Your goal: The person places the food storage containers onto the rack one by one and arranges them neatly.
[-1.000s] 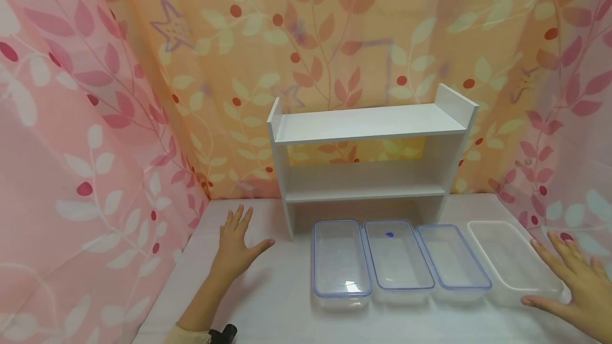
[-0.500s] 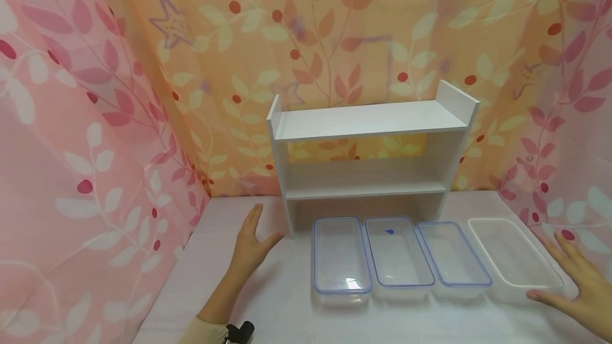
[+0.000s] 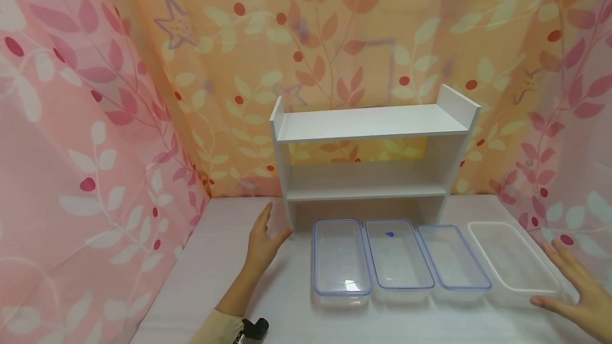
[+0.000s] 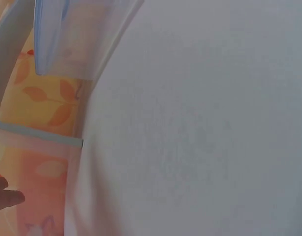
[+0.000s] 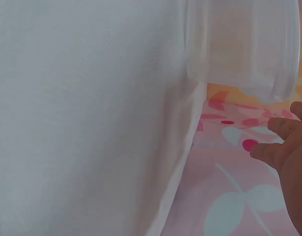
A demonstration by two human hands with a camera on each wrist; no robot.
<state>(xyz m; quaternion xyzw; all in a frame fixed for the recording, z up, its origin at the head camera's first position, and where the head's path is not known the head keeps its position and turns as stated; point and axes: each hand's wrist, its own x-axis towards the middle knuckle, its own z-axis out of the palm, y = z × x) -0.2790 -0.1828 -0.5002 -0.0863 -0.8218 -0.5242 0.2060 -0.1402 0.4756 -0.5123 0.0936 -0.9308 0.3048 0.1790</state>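
My left hand (image 3: 262, 242) hovers over the table left of the containers, thumb spread from the straight fingers, holding nothing. Its fingertips (image 4: 8, 199) just enter the left wrist view. Nearest to it is a clear plastic food container (image 3: 341, 259) with a blue rim. Two more blue-rimmed containers stand in the same row, a middle one (image 3: 400, 259) with a small blue mark and a smaller one (image 3: 454, 259). At the row's right end is a white-rimmed container (image 3: 513, 259). My right hand (image 3: 580, 296), fingers extended and empty, is beside its right side.
Behind the row stands a white two-tier shelf (image 3: 365, 179) with raised side panels. A pale cloth covers the table (image 3: 287, 301). Floral curtains, orange at the back (image 3: 229, 137) and pink at the sides (image 3: 110, 216), enclose it.
My left hand has moved right, closer to the shelf and the leftmost container, and turned more edge-on. My right hand has shifted slightly to the right and down. The containers stay put.
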